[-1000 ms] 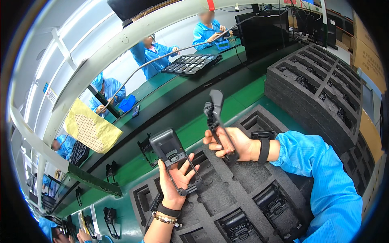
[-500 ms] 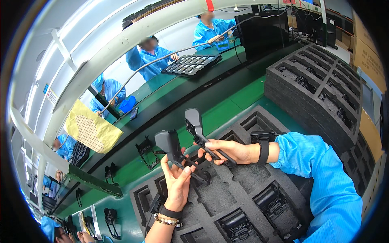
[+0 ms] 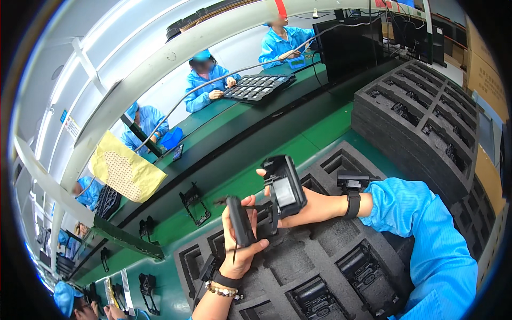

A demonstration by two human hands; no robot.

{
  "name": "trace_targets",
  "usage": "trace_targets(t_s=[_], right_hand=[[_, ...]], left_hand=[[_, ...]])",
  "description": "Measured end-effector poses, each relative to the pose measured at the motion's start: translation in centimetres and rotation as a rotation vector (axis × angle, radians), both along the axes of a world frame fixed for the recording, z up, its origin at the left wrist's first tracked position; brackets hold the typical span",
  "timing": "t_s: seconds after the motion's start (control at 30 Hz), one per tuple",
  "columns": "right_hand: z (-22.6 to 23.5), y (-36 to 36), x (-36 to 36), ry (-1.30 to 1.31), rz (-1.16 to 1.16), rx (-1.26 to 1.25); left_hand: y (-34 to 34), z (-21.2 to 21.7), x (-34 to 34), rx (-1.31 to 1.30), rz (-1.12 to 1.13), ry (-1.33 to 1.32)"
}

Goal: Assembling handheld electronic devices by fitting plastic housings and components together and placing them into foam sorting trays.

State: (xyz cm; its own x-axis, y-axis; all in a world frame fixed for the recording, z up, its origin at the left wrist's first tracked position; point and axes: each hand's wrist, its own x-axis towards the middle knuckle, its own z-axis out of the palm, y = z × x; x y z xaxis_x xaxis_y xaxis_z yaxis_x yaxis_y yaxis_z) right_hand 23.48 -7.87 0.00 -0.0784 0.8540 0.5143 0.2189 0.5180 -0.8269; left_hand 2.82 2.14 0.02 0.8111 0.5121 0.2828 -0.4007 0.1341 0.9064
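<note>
One black frame (image 3: 241, 221) is gripped in my left fingers (image 3: 258, 246), seen nearly edge-on; a second frame (image 3: 295, 178), pale panel (image 3: 285, 193) showing, is held in my right fingers (image 3: 292, 220). Both are above the grey foam tray (image 3: 328, 266) on the green surface (image 3: 166, 277); whether they touch each other, I cannot tell.

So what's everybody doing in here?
The person is holding two black things: the left hand has one part, and the right hand has a second part. They're close together, but I can't tell if they touch. Below is a foam tray, with more black parts in some of its slots. Farther off, a worker in blue has both hands at a dark tray.
</note>
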Motion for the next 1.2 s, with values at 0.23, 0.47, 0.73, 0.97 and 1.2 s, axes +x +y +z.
trace_targets(t_s=[0.23,0.47,0.73,0.97,1.2], right_hand=[[0.8,-0.2,-0.5,-0.205,-0.003,0.169],[0.1,-0.2,-0.2,-0.063,0.026,0.056],[0.4,2.8,2.8,0.547,-0.063,-0.563],[1.3,12.7,8.2,0.281,-0.326,-0.691],[-1.8,20.1,7.1,0.354,-0.497,-0.702]], left_hand=[[-0.3,0.8,-0.1,-0.005,-0.076,-0.015],[-0.5,1.5,0.5,-0.083,-0.049,0.024],[2.7,-0.7,0.4,-0.494,0.029,-0.074],[2.3,-1.0,0.6,-0.413,0.019,-0.057],[2.3,-1.1,0.7,-0.410,0.000,-0.041]])
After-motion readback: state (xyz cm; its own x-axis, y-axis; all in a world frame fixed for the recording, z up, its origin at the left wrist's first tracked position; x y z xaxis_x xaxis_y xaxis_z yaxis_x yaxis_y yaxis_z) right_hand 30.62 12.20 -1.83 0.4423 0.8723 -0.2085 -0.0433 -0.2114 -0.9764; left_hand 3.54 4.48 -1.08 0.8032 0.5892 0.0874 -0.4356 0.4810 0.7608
